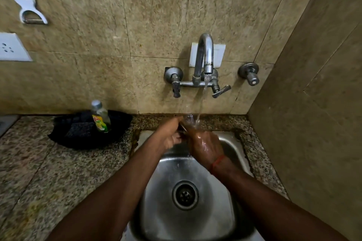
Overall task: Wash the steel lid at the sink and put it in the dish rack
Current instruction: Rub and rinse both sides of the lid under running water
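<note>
Both of my hands meet over the far end of the steel sink [231,211], under the running tap [205,53]. A small shiny steel lid [188,119] shows between them, blurred and mostly covered by fingers. My left hand [170,135] grips its left side. My right hand [205,147], wet and wearing a red wrist thread, closes on it from the right. The water stream [202,100] falls onto the lid and my right fingers.
A dish soap bottle [100,116] stands in a black tray [64,135] with a scrub pad on the granite counter [58,172] to the left. Tap handles [220,91] stick out from the tiled wall. A side wall [313,123] closes the right.
</note>
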